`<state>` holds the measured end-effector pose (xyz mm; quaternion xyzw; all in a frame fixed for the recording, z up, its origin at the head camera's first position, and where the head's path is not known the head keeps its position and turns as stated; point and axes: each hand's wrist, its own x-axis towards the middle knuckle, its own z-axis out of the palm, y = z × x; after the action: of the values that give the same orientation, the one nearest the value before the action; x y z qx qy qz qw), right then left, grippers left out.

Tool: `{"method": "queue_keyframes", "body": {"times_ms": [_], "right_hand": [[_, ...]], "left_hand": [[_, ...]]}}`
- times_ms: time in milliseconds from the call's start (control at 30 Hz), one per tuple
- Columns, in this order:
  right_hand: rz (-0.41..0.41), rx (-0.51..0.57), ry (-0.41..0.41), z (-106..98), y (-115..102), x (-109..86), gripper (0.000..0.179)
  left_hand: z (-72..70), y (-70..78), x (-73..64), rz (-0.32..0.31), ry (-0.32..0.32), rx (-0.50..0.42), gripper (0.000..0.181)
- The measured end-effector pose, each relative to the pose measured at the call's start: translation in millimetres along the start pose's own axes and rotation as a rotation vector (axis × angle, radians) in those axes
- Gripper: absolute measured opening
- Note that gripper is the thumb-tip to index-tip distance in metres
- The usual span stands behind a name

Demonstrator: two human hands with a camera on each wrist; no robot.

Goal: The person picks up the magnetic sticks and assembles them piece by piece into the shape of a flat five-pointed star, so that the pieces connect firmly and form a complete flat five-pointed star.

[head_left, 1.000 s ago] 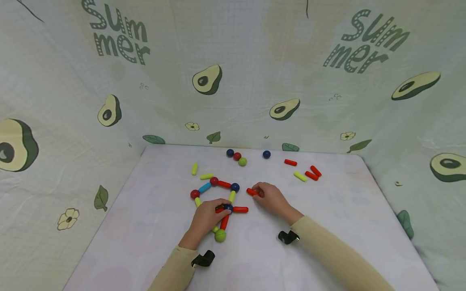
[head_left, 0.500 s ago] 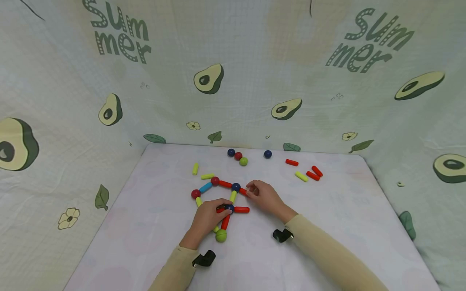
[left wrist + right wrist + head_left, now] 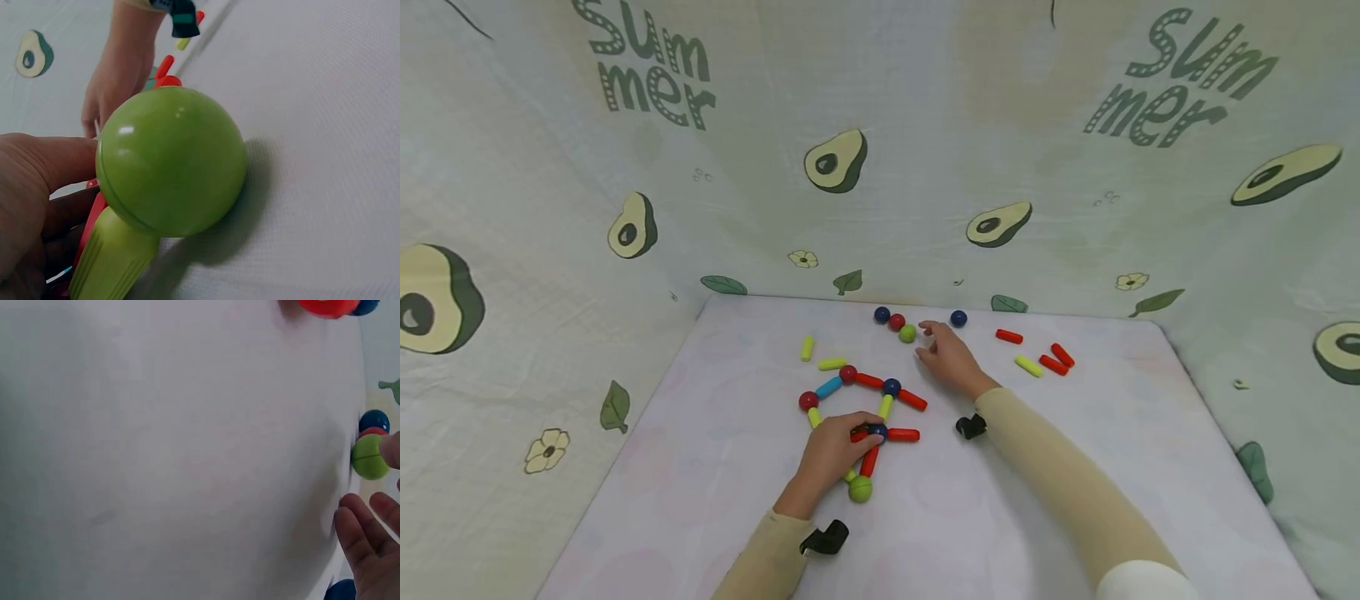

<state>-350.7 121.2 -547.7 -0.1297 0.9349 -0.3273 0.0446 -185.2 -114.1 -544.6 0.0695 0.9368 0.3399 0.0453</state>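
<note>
A flat frame of coloured rods and balls lies on the table. My left hand [image 3: 831,450] holds it at a blue ball [image 3: 877,432], thumb against the ball and fingers over a red rod beside it. Close to that hand sits the frame's green ball [image 3: 861,489], which looms large in the left wrist view. Another red rod [image 3: 913,400] sticks out from the upper blue ball [image 3: 891,387]. My right hand [image 3: 951,358] reaches over the table's far part with its fingers spread and nothing in them. Left of its fingertips, apart from them, is a loose green ball [image 3: 907,333].
Beside the loose green ball lie a red ball [image 3: 897,322] and a blue ball [image 3: 882,315]. One more blue ball [image 3: 958,318] stands behind the right hand. Several rods, such as a yellow-green one [image 3: 1028,366], are scattered at right. Two yellow-green rods lie at the upper left.
My right hand brought a red rod to the upper blue ball and let it go there, then moved away toward the loose balls. The left hand stays on the frame.
</note>
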Motion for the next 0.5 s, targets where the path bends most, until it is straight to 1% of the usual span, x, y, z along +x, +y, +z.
{"method": "queue_keyframes", "body": {"times_ms": [100,167,300,400,500], "right_hand": [[-0.039,-0.024,-0.036,-1.1,-4.0,10.1,0.058],[-0.065,-0.053,-0.049,0.1,-6.1,15.3,0.055],[-0.115,-0.154,-0.035,4.6,-8.7,20.4,0.044],[-0.137,-0.221,-0.015,6.0,-9.9,17.6,0.038],[-0.123,-0.238,-0.015,4.1,-10.2,9.1,0.037]], "left_hand": [[0.5,1.2,-1.4,-0.006,-0.002,0.001,0.030],[0.9,1.5,-1.8,-0.009,-0.001,0.004,0.030],[1.0,1.3,-1.8,-0.006,0.002,0.007,0.030],[0.4,0.7,-1.7,0.000,0.003,-0.001,0.030],[0.2,-1.4,-1.3,0.001,0.008,-0.003,0.031]]}}
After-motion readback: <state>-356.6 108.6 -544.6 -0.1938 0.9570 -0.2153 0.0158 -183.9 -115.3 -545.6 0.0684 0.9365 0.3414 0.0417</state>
